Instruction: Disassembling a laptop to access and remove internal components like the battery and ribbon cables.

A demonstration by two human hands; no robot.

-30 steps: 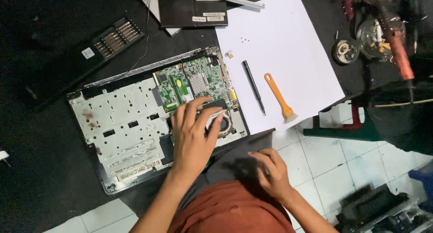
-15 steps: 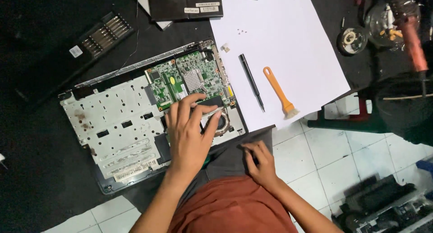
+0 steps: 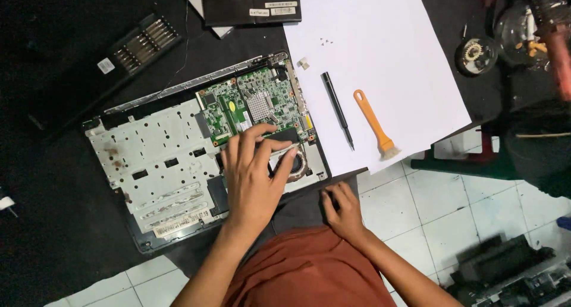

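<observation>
Green circuit board [image 3: 253, 108] lies just beyond the left hand [image 3: 253, 179], whose spread, open fingers press on the cooling fan [image 3: 289, 164] in the opened laptop base [image 3: 154, 170] on the dark mat. The right hand [image 3: 344, 211] rests loosely curled at the mat's edge, holding nothing that shows. Too much pressure there could, I judge, crack the fan's housing or strain the bare, exposed board beside it.

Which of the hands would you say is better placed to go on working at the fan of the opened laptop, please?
The left hand, probably: its fingers already rest on the fan beside the green circuit board. The right hand lies off the laptop, on the dark mat's edge.
</observation>
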